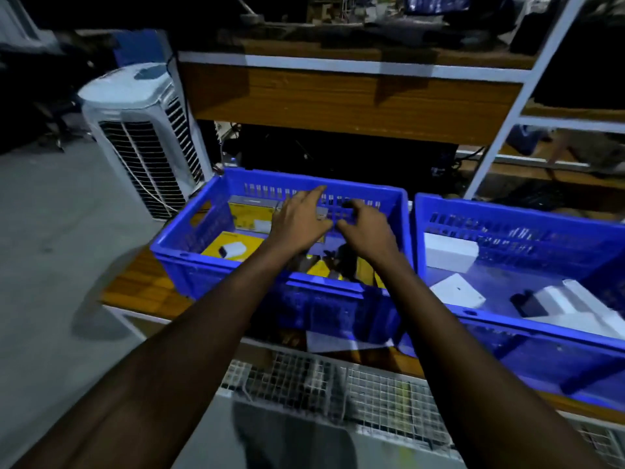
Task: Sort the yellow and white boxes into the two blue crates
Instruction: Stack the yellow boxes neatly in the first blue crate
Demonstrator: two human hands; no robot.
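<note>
One wide-angle camera, worn on the head, looks forward and steeply down from close above. The left blue crate [321, 308] lies near at mid-frame. The right blue crate [507, 211] runs off the right edge, and a wooden shelf [338, 96] crosses the top.

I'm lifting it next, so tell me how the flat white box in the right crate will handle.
The flat white box looks rigid: its edges are straight. It is probably light, being thin. Broad face up in the right crate, it should slide rather than tip.
</note>
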